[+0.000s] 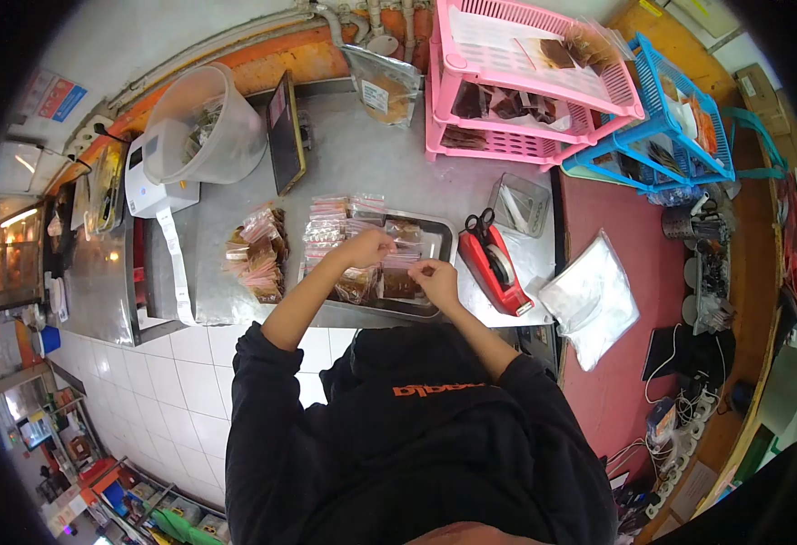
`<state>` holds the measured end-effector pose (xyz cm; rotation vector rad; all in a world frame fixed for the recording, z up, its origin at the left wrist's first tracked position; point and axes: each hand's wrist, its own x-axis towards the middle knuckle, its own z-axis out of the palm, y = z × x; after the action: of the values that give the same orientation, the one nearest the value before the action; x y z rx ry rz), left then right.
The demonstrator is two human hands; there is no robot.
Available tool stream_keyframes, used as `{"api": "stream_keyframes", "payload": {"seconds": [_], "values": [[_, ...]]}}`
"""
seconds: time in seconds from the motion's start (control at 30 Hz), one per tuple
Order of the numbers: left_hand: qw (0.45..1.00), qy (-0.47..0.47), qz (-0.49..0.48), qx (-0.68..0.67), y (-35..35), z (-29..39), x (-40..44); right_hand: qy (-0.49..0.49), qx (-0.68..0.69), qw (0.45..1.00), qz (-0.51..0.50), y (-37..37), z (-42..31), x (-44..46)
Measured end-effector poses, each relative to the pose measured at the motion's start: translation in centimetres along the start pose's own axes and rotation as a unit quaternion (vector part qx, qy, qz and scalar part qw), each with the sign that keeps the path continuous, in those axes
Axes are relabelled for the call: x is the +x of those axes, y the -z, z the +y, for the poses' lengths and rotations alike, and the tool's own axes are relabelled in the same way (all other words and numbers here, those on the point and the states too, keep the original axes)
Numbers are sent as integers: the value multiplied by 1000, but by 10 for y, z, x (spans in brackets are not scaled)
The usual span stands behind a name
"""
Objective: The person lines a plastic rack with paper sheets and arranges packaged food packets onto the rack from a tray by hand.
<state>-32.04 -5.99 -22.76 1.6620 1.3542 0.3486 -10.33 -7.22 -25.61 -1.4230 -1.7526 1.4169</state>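
Observation:
A metal tray (444, 238) lies on the steel counter, filled with rows of small clear zip bags (328, 227) with pink strips and brown contents. Over its middle, my left hand (369, 247) is closed in a pinch at the edge of a small zip bag (402, 257). Just right of it and nearer my body, my right hand (436, 280) also pinches at that bag's edge. The fingertips of both hands are a short way apart. A loose pile of similar bags (258, 252) sits left of the tray. Part of the tray is hidden under my left forearm.
Right of the tray stand a red tape dispenser (496, 272), black-handled scissors (480, 222) and a clear box (521, 205). Pink stacked baskets (453, 91) rise behind. A clear tub (235, 136), label printer (158, 186) and tablet (285, 136) stand back left. Plastic sheets (591, 298) lie right.

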Motion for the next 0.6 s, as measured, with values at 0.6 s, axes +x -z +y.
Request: {"api": "stream_keyframes", "payload": {"seconds": [0.6], "values": [[995, 44, -68, 51, -25, 3, 1, -157, 286, 945, 17, -15, 15, -5]]}}
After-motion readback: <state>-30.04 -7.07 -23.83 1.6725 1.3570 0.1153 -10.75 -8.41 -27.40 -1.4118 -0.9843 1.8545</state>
